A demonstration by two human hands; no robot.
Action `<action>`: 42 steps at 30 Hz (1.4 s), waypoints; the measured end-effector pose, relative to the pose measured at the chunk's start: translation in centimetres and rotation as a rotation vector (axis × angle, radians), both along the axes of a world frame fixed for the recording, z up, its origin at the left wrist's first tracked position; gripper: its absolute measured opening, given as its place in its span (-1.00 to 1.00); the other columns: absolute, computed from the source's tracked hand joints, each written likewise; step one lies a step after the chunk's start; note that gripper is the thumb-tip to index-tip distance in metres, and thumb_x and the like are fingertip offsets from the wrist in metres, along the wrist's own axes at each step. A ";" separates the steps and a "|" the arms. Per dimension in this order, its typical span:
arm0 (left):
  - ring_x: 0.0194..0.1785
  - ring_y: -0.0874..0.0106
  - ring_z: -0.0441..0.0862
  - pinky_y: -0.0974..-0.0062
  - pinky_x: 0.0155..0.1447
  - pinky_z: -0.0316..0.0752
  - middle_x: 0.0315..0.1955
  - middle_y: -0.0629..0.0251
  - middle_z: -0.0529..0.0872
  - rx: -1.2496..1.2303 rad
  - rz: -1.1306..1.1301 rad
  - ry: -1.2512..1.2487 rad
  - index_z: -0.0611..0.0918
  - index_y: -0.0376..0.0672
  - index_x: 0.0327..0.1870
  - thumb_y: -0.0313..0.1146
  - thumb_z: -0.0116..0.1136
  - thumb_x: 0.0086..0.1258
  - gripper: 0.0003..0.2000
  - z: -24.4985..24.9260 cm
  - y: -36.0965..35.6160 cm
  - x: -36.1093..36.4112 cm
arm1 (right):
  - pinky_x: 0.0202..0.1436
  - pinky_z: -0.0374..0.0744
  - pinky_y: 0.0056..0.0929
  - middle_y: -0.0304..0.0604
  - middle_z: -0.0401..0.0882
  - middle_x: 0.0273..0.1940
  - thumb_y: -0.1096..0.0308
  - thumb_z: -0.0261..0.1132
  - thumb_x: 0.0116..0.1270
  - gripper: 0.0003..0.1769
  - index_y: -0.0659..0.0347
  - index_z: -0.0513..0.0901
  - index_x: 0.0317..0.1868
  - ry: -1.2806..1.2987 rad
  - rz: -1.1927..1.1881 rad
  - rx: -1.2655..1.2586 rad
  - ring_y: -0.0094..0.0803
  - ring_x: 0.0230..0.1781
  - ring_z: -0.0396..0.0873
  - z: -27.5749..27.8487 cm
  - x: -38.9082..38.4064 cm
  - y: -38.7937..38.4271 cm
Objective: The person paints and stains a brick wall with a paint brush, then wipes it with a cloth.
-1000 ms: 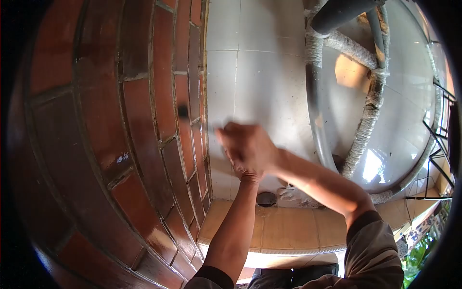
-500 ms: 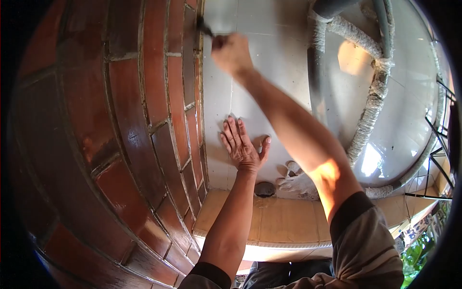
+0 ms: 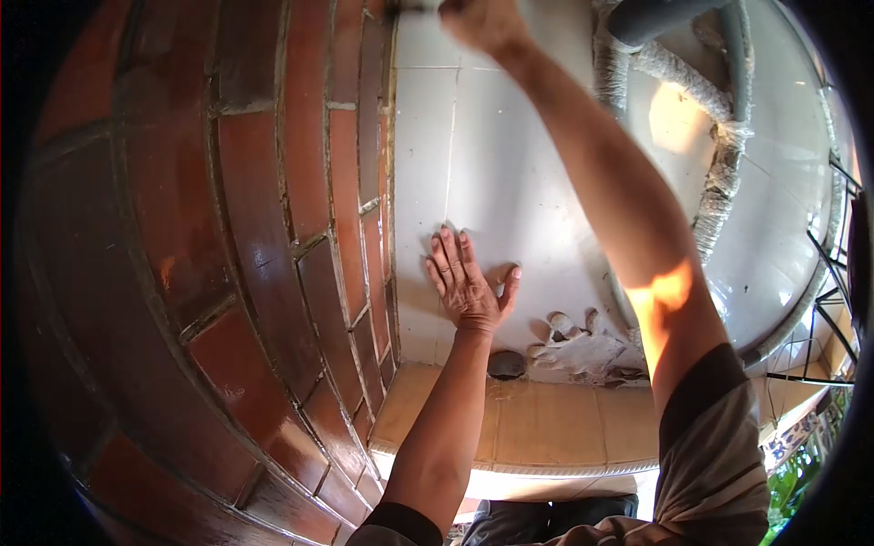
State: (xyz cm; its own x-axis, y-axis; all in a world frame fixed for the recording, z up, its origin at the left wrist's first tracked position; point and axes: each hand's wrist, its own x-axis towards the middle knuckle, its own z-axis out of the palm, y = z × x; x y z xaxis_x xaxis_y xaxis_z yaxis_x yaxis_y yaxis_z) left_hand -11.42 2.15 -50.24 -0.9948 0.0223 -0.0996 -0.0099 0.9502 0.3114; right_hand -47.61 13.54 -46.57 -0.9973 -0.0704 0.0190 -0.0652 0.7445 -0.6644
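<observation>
My left hand point(image 3: 470, 289) lies flat with fingers spread on the white tiled surface point(image 3: 523, 196), holding nothing. Up at the top edge of the view, my right hand point(image 3: 487, 22) is closed around a small dark brush point(image 3: 411, 7). The brush is blurred and partly cut off by the frame, pointing left toward the joint between the tiles and the red-brown brick wall point(image 3: 250, 191). Whether its tip touches the wall cannot be made out.
A grey pipe point(image 3: 665, 18) and wrapped, rope-like tubing point(image 3: 719, 182) run along the right. Below my left hand are a round dark hole point(image 3: 506, 365) and a pale, crusty lump point(image 3: 583, 348). A tan tiled ledge point(image 3: 537, 428) lies nearest me; a black wire rack point(image 3: 824, 300) stands at far right.
My right hand has moved upward with the brush, farther along the wall joint. The view has shifted slightly; my left hand keeps its place on the tiles.
</observation>
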 end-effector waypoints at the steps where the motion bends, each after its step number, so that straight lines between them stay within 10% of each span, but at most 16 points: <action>1: 0.59 -0.13 -0.11 -0.18 0.56 -0.28 0.55 -0.17 -0.02 0.011 0.000 0.016 0.03 -0.29 0.54 0.24 0.09 0.30 -0.03 0.1 0.0 -0.1 | -0.31 0.58 -0.02 0.15 0.65 -0.37 0.32 0.12 0.26 -0.76 0.25 0.63 -0.46 0.351 -0.152 0.023 0.12 -0.37 0.61 -5.1 -5.1 0.1; 5: 0.62 -0.09 -0.17 -0.17 0.57 -0.32 0.56 -0.13 -0.07 0.006 0.004 -0.006 -0.04 -0.25 0.57 0.27 0.04 0.31 0.00 -0.2 -0.1 0.0 | -0.29 0.57 -0.10 0.13 0.63 -0.39 0.30 0.14 0.28 -0.76 0.25 0.65 -0.42 0.610 -0.056 0.221 0.11 -0.35 0.60 -9.6 -9.0 -1.4; 9: 0.62 -0.09 -0.21 -0.15 0.57 -0.33 0.57 -0.13 -0.11 0.005 0.011 -0.028 -0.04 -0.22 0.58 0.27 0.05 0.30 0.00 -0.3 -0.1 0.0 | -0.31 0.58 -0.11 -0.04 0.63 -0.42 0.40 0.24 0.05 -0.91 0.13 0.61 -0.39 0.279 0.168 -0.096 -0.04 -0.40 0.62 -4.6 6.8 -3.4; 14: 0.62 -0.09 -0.23 -0.15 0.58 -0.35 0.57 -0.13 -0.09 -0.105 0.000 -0.171 0.01 -0.27 0.55 0.27 0.09 0.26 0.01 0.7 0.2 -0.4 | -0.46 0.52 -0.24 -0.06 0.46 -0.55 0.39 0.20 0.39 -0.82 0.26 0.57 -0.40 -0.319 0.304 -0.683 -0.19 -0.58 0.49 2.9 23.4 -1.2; 20: 0.59 -0.12 -0.11 -0.15 0.57 -0.28 0.53 -0.17 0.03 -0.005 0.009 -0.002 0.10 -0.36 0.50 0.18 0.18 0.23 -0.03 0.6 0.3 -0.3 | -0.41 0.47 -0.06 0.11 0.48 -0.52 0.37 0.24 0.36 -0.76 0.32 0.52 -0.46 0.584 -0.150 -0.299 0.11 -0.51 0.47 5.1 6.8 0.0; 22: 0.59 -0.11 -0.11 -0.14 0.58 -0.28 0.53 -0.17 0.02 -0.011 0.009 -0.003 0.13 -0.36 0.48 0.18 0.18 0.24 -0.05 0.7 0.3 -0.2 | -0.34 0.55 -0.05 0.05 0.55 -0.47 0.38 0.15 0.27 -0.86 0.21 0.56 -0.42 0.711 0.036 -0.322 0.05 -0.47 0.54 4.0 3.1 -1.9; 26: 0.62 -0.07 -0.17 -0.14 0.58 -0.30 0.56 -0.09 -0.04 -0.037 0.009 -0.054 0.03 -0.32 0.54 0.25 0.09 0.30 -0.01 0.7 0.2 -0.2 | -0.47 0.54 -0.15 -0.06 0.50 -0.43 0.46 0.23 0.24 -0.78 0.24 0.59 -0.09 0.449 0.229 -0.254 -0.06 -0.50 0.53 8.0 15.0 -3.3; 29: 0.62 -0.06 -0.18 -0.12 0.59 -0.31 0.56 -0.09 -0.05 -0.021 0.019 -0.056 0.04 -0.31 0.54 0.25 0.10 0.29 -0.01 0.7 0.4 -1.3 | -0.51 0.58 -0.33 -0.21 0.44 -0.49 0.50 0.27 0.23 -0.88 0.26 0.68 -0.22 0.404 0.590 -0.357 -0.34 -0.50 0.57 10.1 24.1 -1.0; 33: 0.62 -0.05 -0.19 -0.10 0.60 -0.32 0.56 -0.09 -0.06 -0.018 0.037 -0.094 0.05 -0.30 0.54 0.25 0.12 0.27 -0.01 0.9 0.4 -0.4 | -0.46 0.57 -0.30 -0.20 0.55 -0.44 0.54 0.36 0.07 -0.68 0.03 0.74 -0.13 0.365 0.674 -0.377 -0.26 -0.49 0.56 9.6 13.2 1.7; 36: 0.59 -0.11 -0.09 -0.15 0.57 -0.27 0.53 -0.16 0.03 -0.007 0.017 0.007 0.10 -0.32 0.51 0.22 0.13 0.26 -0.03 0.4 0.4 -0.5 | -0.14 0.62 -0.27 -0.03 0.68 -0.31 0.49 0.30 0.18 -0.90 0.17 0.73 -0.30 0.363 0.496 -0.675 -0.08 -0.26 0.64 4.9 -1.2 1.9; 37: 0.59 -0.11 -0.10 -0.15 0.57 -0.27 0.53 -0.16 0.02 0.000 0.011 0.012 0.09 -0.32 0.51 0.22 0.13 0.26 -0.03 0.5 0.3 -0.2 | -0.30 0.54 -0.11 0.11 0.60 -0.40 0.38 0.19 0.23 -0.87 0.21 0.64 -0.39 0.645 0.278 -0.280 0.11 -0.37 0.58 7.2 -3.1 3.9; 41: 0.58 -0.11 -0.08 -0.15 0.57 -0.27 0.52 -0.17 0.04 0.001 0.019 0.008 0.12 -0.31 0.50 0.21 0.14 0.26 -0.05 0.6 0.3 -0.3 | -0.37 0.52 -0.17 0.09 0.57 -0.47 0.51 0.26 0.08 -0.93 0.26 0.54 -0.52 0.840 0.036 -0.275 0.08 -0.46 0.54 5.3 -3.9 2.2; 42: 0.58 -0.11 -0.07 -0.16 0.57 -0.26 0.52 -0.18 0.04 0.006 0.020 0.016 0.14 -0.31 0.50 0.21 0.14 0.26 -0.06 0.4 0.4 -0.5 | -0.16 0.62 -0.24 -0.01 0.67 -0.29 0.37 0.25 0.24 -0.89 0.17 0.69 -0.34 0.448 0.119 -0.300 -0.03 -0.28 0.63 6.0 -0.6 0.4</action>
State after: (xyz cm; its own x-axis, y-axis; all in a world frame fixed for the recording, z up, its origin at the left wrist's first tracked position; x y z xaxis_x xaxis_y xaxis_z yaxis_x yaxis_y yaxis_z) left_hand -11.91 2.57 -49.81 -0.9965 0.0033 -0.0837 -0.0236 0.9480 0.3173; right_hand -48.17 13.91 -40.56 -0.8728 -0.1080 0.4760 -0.4620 0.4975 -0.7342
